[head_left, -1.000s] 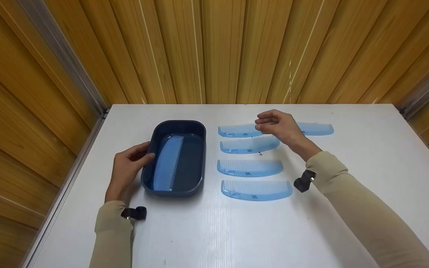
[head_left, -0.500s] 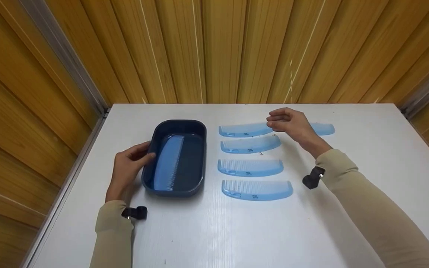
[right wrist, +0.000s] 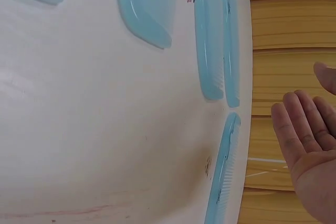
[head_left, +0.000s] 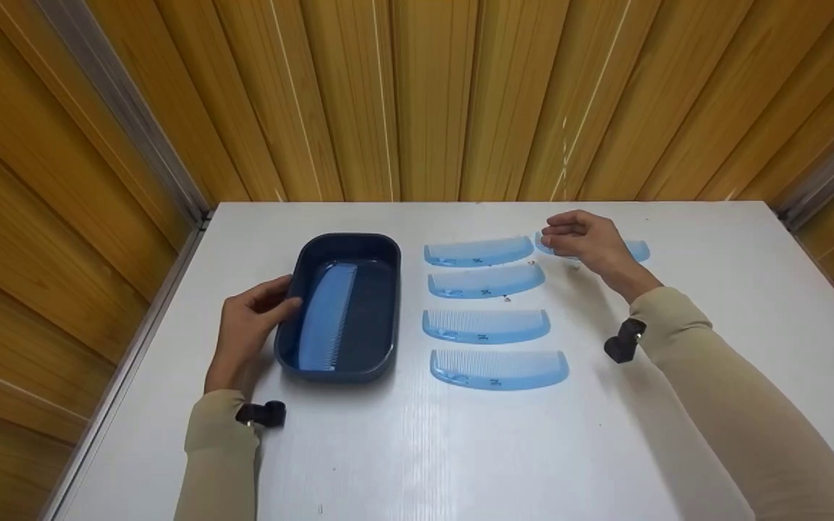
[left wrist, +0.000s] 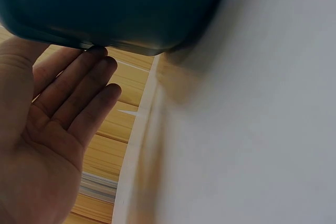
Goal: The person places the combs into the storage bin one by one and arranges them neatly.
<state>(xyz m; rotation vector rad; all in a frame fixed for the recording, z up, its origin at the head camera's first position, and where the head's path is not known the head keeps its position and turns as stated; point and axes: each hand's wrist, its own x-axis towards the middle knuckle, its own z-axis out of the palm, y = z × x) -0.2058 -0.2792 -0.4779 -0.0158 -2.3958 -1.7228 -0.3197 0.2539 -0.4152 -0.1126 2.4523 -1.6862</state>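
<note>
My left hand point(head_left: 243, 329) holds the left rim of a dark blue rectangular tray point(head_left: 396, 318), thumb over the edge. In the left wrist view its fingers point(left wrist: 79, 82) reach to the tray's outer wall. A blue comb point(head_left: 324, 318) lies lengthwise inside, teeth to the right. Over the far-right comb point(head_left: 639, 250), my right hand point(head_left: 594, 246) hovers with nothing in it, hiding that comb's middle. The right wrist view shows its fingers extended and apart from this comb point(right wrist: 223, 163). Left of it, more light-blue combs lie in a column, including the back one point(head_left: 478, 252) and the nearest point(head_left: 500, 373).
The white table point(head_left: 388, 456) carries everything. Between the back and front combs lie a second comb point(head_left: 486, 282) and a third point(head_left: 486, 328). Yellow wood-patterned panels point(head_left: 424, 101) rise behind the table's far edge.
My right hand has moved to the right, from above the back comb of the column to above the far-right comb. The left hand and the tray stay where they were.
</note>
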